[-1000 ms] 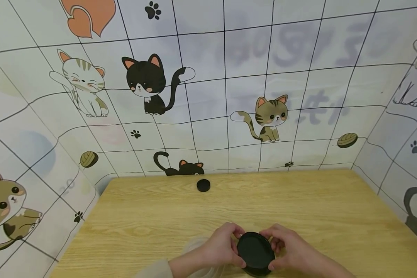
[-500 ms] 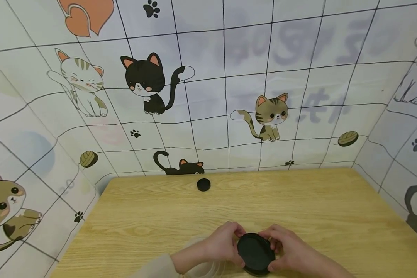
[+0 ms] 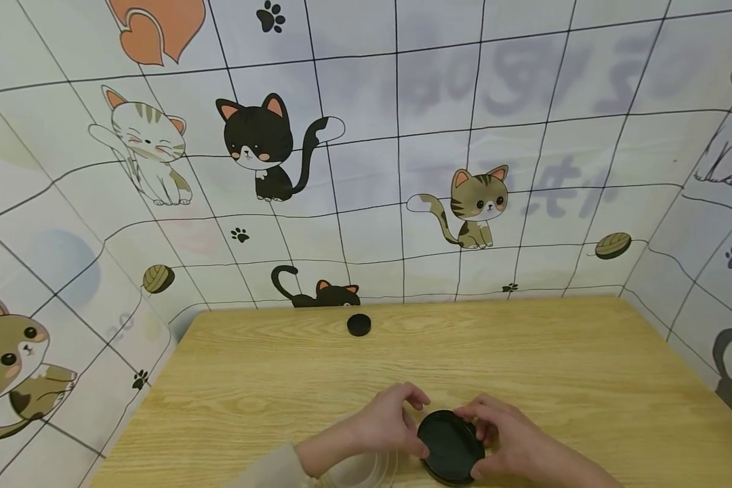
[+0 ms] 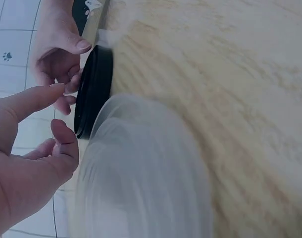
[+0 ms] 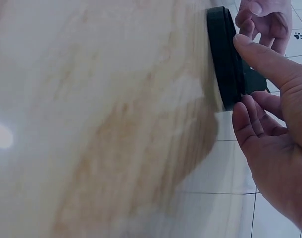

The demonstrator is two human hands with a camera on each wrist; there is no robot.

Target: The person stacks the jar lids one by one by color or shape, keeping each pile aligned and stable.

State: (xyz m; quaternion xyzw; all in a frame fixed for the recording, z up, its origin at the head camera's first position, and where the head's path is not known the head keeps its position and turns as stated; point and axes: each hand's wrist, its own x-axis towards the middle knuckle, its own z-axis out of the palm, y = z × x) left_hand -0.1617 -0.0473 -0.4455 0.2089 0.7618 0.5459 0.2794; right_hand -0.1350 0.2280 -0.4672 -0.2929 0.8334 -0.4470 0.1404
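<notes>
A shallow round black lid (image 3: 450, 449) with a raised rim lies on the wooden table near its front. My right hand (image 3: 507, 437) pinches the lid's right edge between thumb and fingers. On the other side my left hand (image 3: 385, 423) has its fingers spread loosely; its thumb tip overlaps the lid's left edge in the head view. In the left wrist view a gap shows between the left fingers and the black rim. A clear round plastic container (image 4: 146, 173) with ridged sides stands just left of the lid, partly hidden under the left forearm in the head view.
A small black disc (image 3: 358, 325) sits by the table's back edge. The wooden table (image 3: 232, 379) is bounded at the back and both sides by white walls (image 3: 366, 169) printed with cartoon cats and grid lines.
My left hand has loosened from the lid, its fingers lifting away and a little to the left. The right hand stays on the lid's edge.
</notes>
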